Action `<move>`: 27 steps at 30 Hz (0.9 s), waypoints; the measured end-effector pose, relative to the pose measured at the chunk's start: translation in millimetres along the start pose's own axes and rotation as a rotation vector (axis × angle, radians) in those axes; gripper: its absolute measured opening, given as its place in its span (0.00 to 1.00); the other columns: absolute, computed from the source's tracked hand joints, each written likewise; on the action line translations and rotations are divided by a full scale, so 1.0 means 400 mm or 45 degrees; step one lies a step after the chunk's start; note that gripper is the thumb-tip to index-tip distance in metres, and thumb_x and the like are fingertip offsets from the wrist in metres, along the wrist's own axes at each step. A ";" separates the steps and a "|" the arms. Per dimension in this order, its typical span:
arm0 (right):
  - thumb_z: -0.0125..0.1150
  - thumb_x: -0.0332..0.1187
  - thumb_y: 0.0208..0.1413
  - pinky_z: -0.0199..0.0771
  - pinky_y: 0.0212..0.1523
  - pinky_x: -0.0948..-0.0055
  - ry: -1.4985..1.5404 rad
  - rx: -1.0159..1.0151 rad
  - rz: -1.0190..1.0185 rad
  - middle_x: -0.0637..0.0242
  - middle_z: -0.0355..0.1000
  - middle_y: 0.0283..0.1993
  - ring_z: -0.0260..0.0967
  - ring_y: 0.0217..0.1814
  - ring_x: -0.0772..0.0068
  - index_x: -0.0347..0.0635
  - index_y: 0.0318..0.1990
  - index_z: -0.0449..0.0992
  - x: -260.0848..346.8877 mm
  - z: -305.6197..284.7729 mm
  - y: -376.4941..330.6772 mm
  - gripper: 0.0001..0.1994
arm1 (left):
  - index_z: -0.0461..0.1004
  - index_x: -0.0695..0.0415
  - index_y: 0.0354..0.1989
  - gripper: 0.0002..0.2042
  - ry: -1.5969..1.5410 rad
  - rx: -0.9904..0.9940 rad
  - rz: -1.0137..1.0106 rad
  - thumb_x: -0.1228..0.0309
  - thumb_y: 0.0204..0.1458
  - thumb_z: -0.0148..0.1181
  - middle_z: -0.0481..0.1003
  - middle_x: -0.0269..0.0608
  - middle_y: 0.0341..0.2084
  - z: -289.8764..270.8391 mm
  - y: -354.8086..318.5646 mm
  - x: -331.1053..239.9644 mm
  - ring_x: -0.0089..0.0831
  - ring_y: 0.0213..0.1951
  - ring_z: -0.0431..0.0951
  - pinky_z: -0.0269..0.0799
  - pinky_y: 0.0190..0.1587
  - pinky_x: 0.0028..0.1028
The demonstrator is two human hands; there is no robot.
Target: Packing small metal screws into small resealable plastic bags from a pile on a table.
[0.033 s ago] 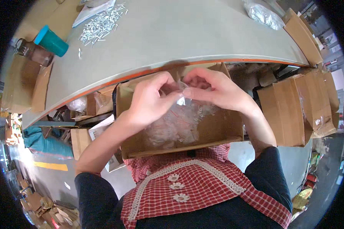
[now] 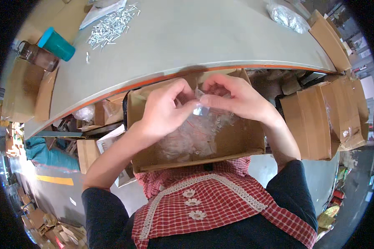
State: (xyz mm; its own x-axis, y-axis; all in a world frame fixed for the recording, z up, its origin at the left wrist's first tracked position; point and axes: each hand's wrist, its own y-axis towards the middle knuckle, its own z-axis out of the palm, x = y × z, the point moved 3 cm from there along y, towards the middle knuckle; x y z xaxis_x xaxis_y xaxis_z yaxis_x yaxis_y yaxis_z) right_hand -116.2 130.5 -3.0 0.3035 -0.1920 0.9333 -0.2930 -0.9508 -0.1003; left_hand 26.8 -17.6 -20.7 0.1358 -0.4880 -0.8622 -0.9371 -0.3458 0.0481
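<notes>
Over an open cardboard box (image 2: 237,147), both hands meet at a small clear plastic bag (image 2: 201,109). My left hand (image 2: 167,106) pinches one side of it between thumb and fingers. From the other side my right hand (image 2: 237,98) grips it the same way, fingers curled. The bag's lower part hangs between the thumbs and catches the light; its contents are too small to tell. Under the hands, the box holds a heap of similar clear bags (image 2: 183,143), some with a red line across them.
A grey worktop (image 2: 203,37) with an orange edge curves beyond the box. On it lie a pile of silvery screws or rivets (image 2: 112,28), a teal cup (image 2: 57,44), a brown bottle (image 2: 39,57) and a clear bag of metal parts (image 2: 289,17). Cardboard boxes (image 2: 307,118) stand at right.
</notes>
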 end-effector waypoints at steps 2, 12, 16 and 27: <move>0.66 0.29 0.60 0.73 0.41 0.78 -0.091 -0.020 -0.070 0.73 0.74 0.37 0.71 0.39 0.83 0.36 0.46 0.75 -0.005 -0.005 0.004 0.10 | 0.72 0.60 0.33 0.09 -0.026 -0.015 0.115 0.73 0.54 0.70 0.76 0.32 0.27 0.003 -0.006 0.000 0.18 0.30 0.74 0.71 0.34 0.23; 0.68 0.24 0.53 0.74 0.44 0.77 0.168 -0.164 -0.142 0.70 0.75 0.37 0.72 0.41 0.81 0.35 0.47 0.75 -0.005 0.006 0.027 0.14 | 0.75 0.62 0.51 0.22 0.045 0.065 0.237 0.59 0.55 0.71 0.80 0.39 0.41 -0.030 0.023 0.027 0.28 0.43 0.78 0.74 0.45 0.28; 0.66 0.26 0.56 0.73 0.44 0.79 0.072 -0.023 -0.198 0.69 0.76 0.37 0.72 0.40 0.82 0.34 0.48 0.77 0.013 0.016 0.051 0.13 | 0.78 0.63 0.34 0.11 -0.091 0.131 0.103 0.66 0.60 0.65 0.80 0.32 0.28 -0.042 0.025 -0.004 0.18 0.34 0.75 0.73 0.40 0.24; 0.64 0.25 0.56 0.74 0.36 0.78 -0.190 0.194 -0.210 0.69 0.77 0.27 0.73 0.32 0.82 0.33 0.36 0.82 0.057 -0.002 0.061 0.04 | 0.83 0.61 0.37 0.07 0.267 0.131 0.224 0.70 0.56 0.67 0.83 0.43 0.28 -0.071 0.010 -0.030 0.27 0.31 0.80 0.76 0.39 0.28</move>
State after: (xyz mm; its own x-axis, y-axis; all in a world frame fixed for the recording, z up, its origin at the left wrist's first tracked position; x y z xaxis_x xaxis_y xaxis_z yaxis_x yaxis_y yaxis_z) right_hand -117.1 103.2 16.3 0.4697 -0.0541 0.8812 -0.0920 -0.9957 -0.0121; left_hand 30.6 -36.0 4.1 0.0219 -0.6922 -0.7214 -0.9784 -0.1633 0.1270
